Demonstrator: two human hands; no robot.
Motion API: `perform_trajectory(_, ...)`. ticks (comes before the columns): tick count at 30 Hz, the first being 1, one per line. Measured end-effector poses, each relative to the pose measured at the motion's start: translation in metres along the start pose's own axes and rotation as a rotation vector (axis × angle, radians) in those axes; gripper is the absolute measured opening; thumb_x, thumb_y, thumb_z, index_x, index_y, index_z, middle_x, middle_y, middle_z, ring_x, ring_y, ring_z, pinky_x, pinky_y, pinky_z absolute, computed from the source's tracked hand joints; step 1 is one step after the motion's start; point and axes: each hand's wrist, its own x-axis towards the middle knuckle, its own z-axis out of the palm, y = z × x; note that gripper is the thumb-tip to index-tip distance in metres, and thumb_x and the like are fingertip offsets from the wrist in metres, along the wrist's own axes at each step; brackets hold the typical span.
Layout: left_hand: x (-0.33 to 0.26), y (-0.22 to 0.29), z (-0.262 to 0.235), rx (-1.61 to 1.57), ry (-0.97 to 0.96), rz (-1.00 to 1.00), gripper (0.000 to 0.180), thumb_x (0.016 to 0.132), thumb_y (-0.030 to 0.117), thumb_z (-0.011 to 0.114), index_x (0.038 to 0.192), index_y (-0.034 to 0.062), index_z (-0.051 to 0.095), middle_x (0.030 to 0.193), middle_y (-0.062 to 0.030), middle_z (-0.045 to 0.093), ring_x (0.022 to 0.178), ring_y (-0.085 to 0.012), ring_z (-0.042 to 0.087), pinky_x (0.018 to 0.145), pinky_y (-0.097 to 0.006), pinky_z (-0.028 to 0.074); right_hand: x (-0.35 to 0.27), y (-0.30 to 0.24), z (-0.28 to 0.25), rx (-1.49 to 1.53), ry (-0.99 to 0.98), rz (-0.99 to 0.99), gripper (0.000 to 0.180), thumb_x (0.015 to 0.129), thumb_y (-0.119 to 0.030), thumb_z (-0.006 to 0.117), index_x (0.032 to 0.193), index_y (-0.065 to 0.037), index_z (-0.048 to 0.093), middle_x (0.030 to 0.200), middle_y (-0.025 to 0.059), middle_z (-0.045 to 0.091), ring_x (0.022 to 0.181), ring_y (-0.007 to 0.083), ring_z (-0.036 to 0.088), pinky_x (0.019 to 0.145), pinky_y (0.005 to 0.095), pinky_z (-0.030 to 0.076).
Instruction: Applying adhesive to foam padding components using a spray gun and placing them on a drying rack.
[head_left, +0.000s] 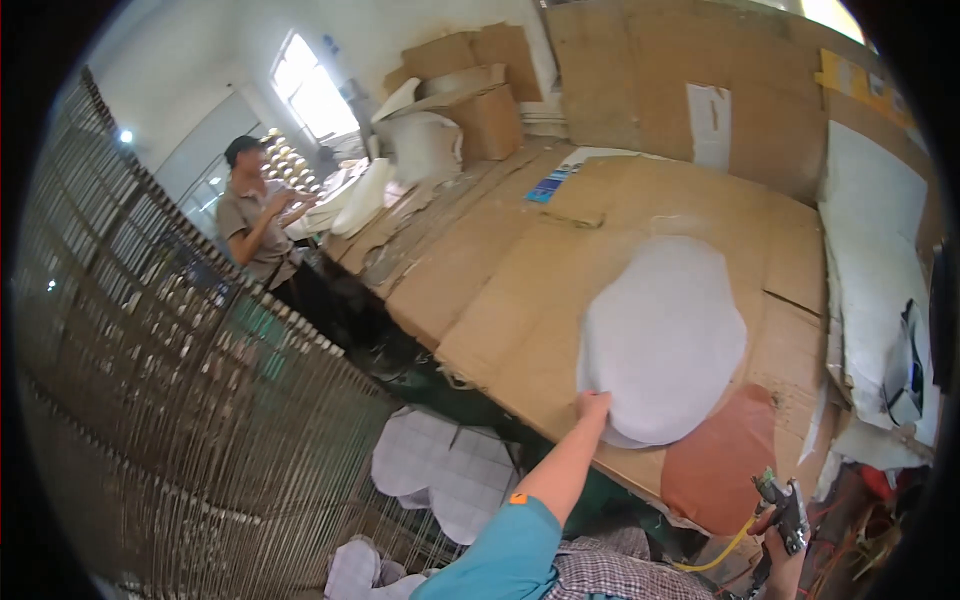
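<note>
A light grey rounded sheet (665,335) lies on the cardboard-covered table (500,330), apparently with another layer under its lower edge. My left hand (593,404) pinches the sheet at its near left edge. At the lower right, my right hand (778,562) grips a metal spray gun (788,512) with a yellow hose (722,562) trailing to the left. The gun is beside the table's near right corner, apart from the sheet. A reddish-brown rounded piece (722,465) lies at that corner, partly covered by the grey sheet.
A tall wire rack (200,400) stands on the left. Padded grey pieces (445,470) sit low beside the table. Cardboard panels (640,80) line the back. Across the aisle, a co-worker (262,215) stands at the table's far left end. A blue card (550,185) lies farther back.
</note>
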Motion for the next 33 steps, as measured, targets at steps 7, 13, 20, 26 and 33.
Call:
perform_trajectory(7,-0.065,0.063,0.000,0.027,-0.123,-0.068,0.020,0.067,0.018,0.065,0.077,0.0011,0.062,0.079,-0.0137,0.063,0.076,-0.0247,0.061,0.064,-0.036,0.049,0.013,0.010,-0.005,0.000,-0.049,-0.166,0.031,0.084,-0.011,0.055,0.113,-0.001,0.049,0.087,0.0064,0.057,0.073,0.0122,0.053,0.065,0.0242,0.043)
perform_trajectory(13,-0.113,0.083,-0.020,-0.613,-0.429,-0.216,0.032,0.072,0.005,0.060,0.103,0.0012,0.055,0.094,-0.0079,0.061,0.082,-0.0191,0.060,0.067,-0.032,0.049,0.005,0.011,0.009,-0.002,-0.077,-0.243,0.040,0.082,-0.020,0.058,0.115,0.000,0.047,0.082,0.0059,0.056,0.071,0.0131,0.054,0.065,0.0254,0.043)
perform_trajectory(20,-0.111,0.206,-0.103,-1.125,-0.657,0.143,0.026,0.080,0.015,0.053,0.103,0.0017,0.053,0.095,-0.0066,0.060,0.089,-0.0184,0.059,0.077,-0.032,0.048,0.005,0.014,0.011,-0.022,0.084,-0.296,0.051,0.079,-0.029,0.061,0.117,0.001,0.044,0.077,0.0053,0.055,0.069,0.0142,0.054,0.065,0.0268,0.044)
perform_trajectory(26,-0.097,0.212,-0.277,-0.068,0.326,1.188,0.039,0.087,0.031,0.045,0.108,-0.0013,0.052,0.099,-0.0144,0.058,0.085,-0.0234,0.059,0.074,-0.039,0.051,-0.001,-0.026,0.018,-0.117,0.102,-0.207,0.058,0.079,-0.026,0.063,0.124,-0.001,0.038,0.078,0.0058,0.055,0.067,0.0130,0.055,0.060,0.0256,0.045)
perform_trajectory(33,-0.095,0.218,-0.283,-0.186,0.159,1.144,0.038,0.087,0.031,0.045,0.107,-0.0010,0.052,0.098,-0.0144,0.058,0.085,-0.0236,0.059,0.074,-0.039,0.051,-0.025,-0.013,0.035,-0.013,0.339,-0.245,0.054,0.076,-0.009,0.062,0.124,0.000,0.040,0.077,0.0049,0.055,0.064,0.0113,0.055,0.058,0.0239,0.047)
